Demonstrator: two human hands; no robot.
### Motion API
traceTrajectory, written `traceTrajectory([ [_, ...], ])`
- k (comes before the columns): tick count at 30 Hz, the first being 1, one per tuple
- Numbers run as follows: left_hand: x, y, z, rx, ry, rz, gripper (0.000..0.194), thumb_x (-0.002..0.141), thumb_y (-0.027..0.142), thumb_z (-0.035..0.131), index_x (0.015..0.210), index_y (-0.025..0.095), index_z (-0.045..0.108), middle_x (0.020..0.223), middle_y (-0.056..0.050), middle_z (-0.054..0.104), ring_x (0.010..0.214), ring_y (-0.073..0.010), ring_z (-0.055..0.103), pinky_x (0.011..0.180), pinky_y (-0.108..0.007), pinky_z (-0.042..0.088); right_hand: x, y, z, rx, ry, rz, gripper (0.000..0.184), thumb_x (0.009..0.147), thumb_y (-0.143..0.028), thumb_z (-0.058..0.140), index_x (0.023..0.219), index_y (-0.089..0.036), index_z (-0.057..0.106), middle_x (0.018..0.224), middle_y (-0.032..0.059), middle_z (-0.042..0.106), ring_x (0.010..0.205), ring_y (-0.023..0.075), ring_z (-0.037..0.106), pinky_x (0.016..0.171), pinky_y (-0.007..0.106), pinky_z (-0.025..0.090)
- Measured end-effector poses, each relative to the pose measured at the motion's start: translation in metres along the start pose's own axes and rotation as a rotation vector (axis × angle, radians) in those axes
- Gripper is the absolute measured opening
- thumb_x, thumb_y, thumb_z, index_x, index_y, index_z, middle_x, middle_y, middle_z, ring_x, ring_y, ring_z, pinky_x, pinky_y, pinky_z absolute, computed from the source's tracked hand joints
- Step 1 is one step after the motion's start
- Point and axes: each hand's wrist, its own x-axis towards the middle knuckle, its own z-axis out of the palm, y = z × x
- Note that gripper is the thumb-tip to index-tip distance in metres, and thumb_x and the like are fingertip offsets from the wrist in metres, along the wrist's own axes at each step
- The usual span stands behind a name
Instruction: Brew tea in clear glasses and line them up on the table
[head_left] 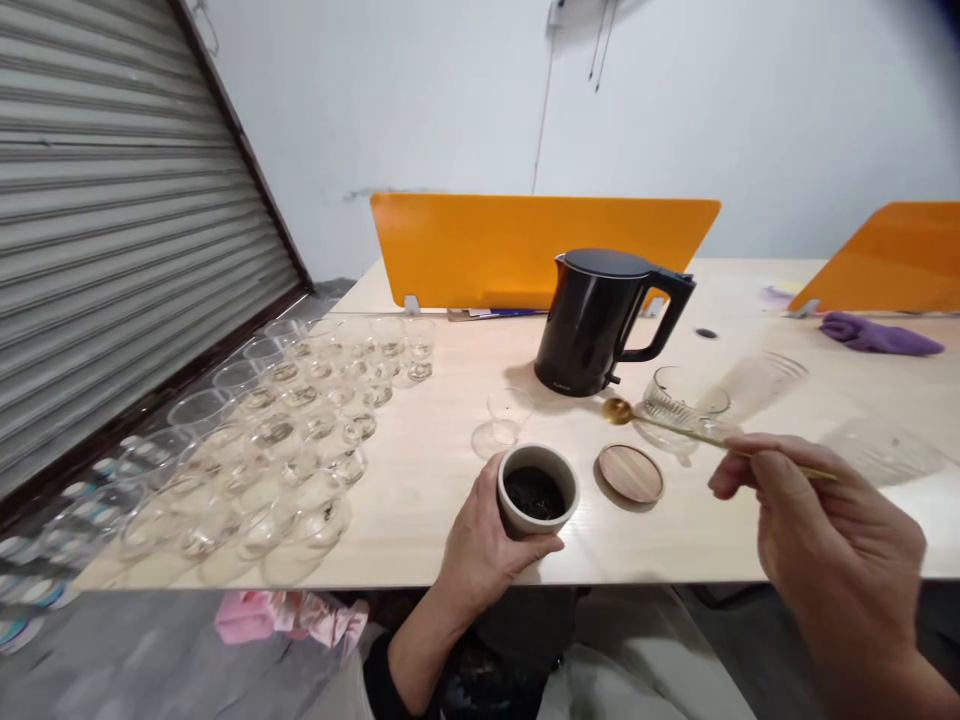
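My left hand (480, 540) is wrapped around a small beige jar (538, 490) holding dark tea leaves, near the table's front edge. My right hand (817, 530) pinches the handle of a thin gold spoon (619, 410), whose bowl hovers over the table between the jar and the black kettle (600, 320). A round wooden lid (631, 472) lies flat just right of the jar. A small clear glass (510, 405) stands behind the jar.
Several rows of clear glass cups (300, 420) fill the table's left side. A glass pitcher (686, 395) stands right of the kettle. Orange dividers (525, 245) stand at the back, with a purple cloth (877, 335) far right. A pink cloth (285, 615) lies below the table (420, 480) edge.
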Motion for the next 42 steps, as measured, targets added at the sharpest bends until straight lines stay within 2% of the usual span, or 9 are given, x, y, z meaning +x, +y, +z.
traceTrajectory([
  [3, 0.000, -0.001, -0.001, -0.003, -0.005, 0.017, 0.100, 0.068, 0.042, 0.093, 0.150, 0.025, 0.039, 0.147, -0.012, 0.057, 0.137, -0.0337, 0.054, 0.117, -0.052, 0.042, -0.009, -0.012, 0.019, -0.183, -0.172, -0.122, 0.018, 0.099, -0.025, 0.061, 0.109, -0.034, 0.073, 0.081, 0.0029, 0.067, 0.075, 0.0231, 0.066, 0.067, 0.038, 0.055],
  [7, 0.000, -0.001, -0.001, 0.002, -0.016, 0.004, 0.101, 0.068, 0.045, 0.094, 0.150, 0.026, 0.038, 0.146, -0.011, 0.057, 0.135, -0.0332, 0.055, 0.114, -0.051, 0.044, -0.012, -0.012, 0.047, -0.207, -0.580, -0.373, 0.029, 0.098, -0.014, 0.058, 0.120, -0.028, 0.070, 0.094, 0.0051, 0.071, 0.078, 0.0184, 0.067, 0.064, 0.029, 0.053],
  [10, 0.000, -0.001, -0.001, 0.012, -0.012, -0.010, 0.102, 0.067, 0.050, 0.093, 0.150, 0.026, 0.039, 0.145, -0.011, 0.058, 0.133, -0.0336, 0.056, 0.111, -0.050, 0.047, -0.012, -0.011, 0.063, -0.211, -0.715, -0.437, 0.031, 0.100, -0.011, 0.052, 0.123, -0.026, 0.069, 0.094, 0.0055, 0.069, 0.076, 0.0166, 0.064, 0.062, 0.028, 0.051],
  [13, 0.000, 0.000, -0.002, 0.008, -0.012, 0.003, 0.102, 0.067, 0.053, 0.093, 0.149, 0.026, 0.039, 0.144, -0.011, 0.059, 0.132, -0.0338, 0.057, 0.110, -0.050, 0.048, -0.010, -0.011, 0.070, -0.175, -0.770, -0.409, 0.029, 0.101, -0.011, 0.051, 0.121, -0.024, 0.068, 0.091, 0.0052, 0.066, 0.077, 0.0162, 0.062, 0.064, 0.028, 0.050],
  [18, 0.001, 0.002, -0.002, 0.005, -0.012, -0.029, 0.101, 0.066, 0.041, 0.095, 0.149, 0.028, 0.040, 0.143, -0.010, 0.059, 0.132, -0.0340, 0.057, 0.110, -0.051, 0.048, -0.006, -0.013, 0.069, -0.097, -0.706, -0.286, 0.023, 0.102, -0.013, 0.054, 0.117, -0.023, 0.069, 0.083, 0.0022, 0.066, 0.070, 0.0138, 0.062, 0.060, 0.026, 0.049],
  [24, 0.000, 0.004, -0.003, -0.011, -0.019, -0.037, 0.103, 0.063, 0.029, 0.096, 0.149, 0.030, 0.040, 0.145, -0.009, 0.058, 0.134, -0.0339, 0.055, 0.112, -0.052, 0.046, -0.004, -0.004, 0.057, -0.031, -0.562, -0.008, 0.016, 0.103, -0.029, 0.057, 0.103, -0.026, 0.074, 0.067, 0.0004, 0.064, 0.068, 0.0182, 0.061, 0.062, 0.032, 0.050],
  [27, 0.000, 0.002, -0.003, -0.018, -0.018, -0.017, 0.102, 0.065, 0.031, 0.095, 0.150, 0.030, 0.039, 0.145, -0.009, 0.057, 0.134, -0.0338, 0.055, 0.113, -0.052, 0.046, -0.004, 0.006, 0.053, 0.065, -0.442, 0.128, 0.018, 0.100, -0.035, 0.062, 0.096, -0.026, 0.076, 0.066, 0.0025, 0.064, 0.078, 0.0231, 0.064, 0.070, 0.037, 0.053],
  [33, 0.000, -0.003, -0.002, -0.021, -0.023, 0.020, 0.101, 0.068, 0.045, 0.094, 0.150, 0.029, 0.038, 0.147, -0.010, 0.056, 0.137, -0.0347, 0.054, 0.115, -0.053, 0.044, -0.002, 0.023, 0.056, 0.285, -0.210, 0.407, 0.019, 0.095, -0.041, 0.069, 0.094, -0.023, 0.077, 0.074, 0.0025, 0.066, 0.058, 0.0150, 0.058, 0.057, 0.031, 0.053],
  [42, 0.000, 0.000, -0.003, -0.022, -0.027, 0.001, 0.103, 0.066, 0.044, 0.095, 0.150, 0.028, 0.039, 0.147, -0.010, 0.057, 0.137, -0.0335, 0.054, 0.116, -0.051, 0.043, 0.004, 0.035, 0.059, 0.413, -0.106, 0.537, 0.022, 0.092, -0.042, 0.073, 0.088, -0.021, 0.074, 0.072, 0.0012, 0.061, 0.057, 0.0127, 0.058, 0.050, 0.025, 0.053],
])
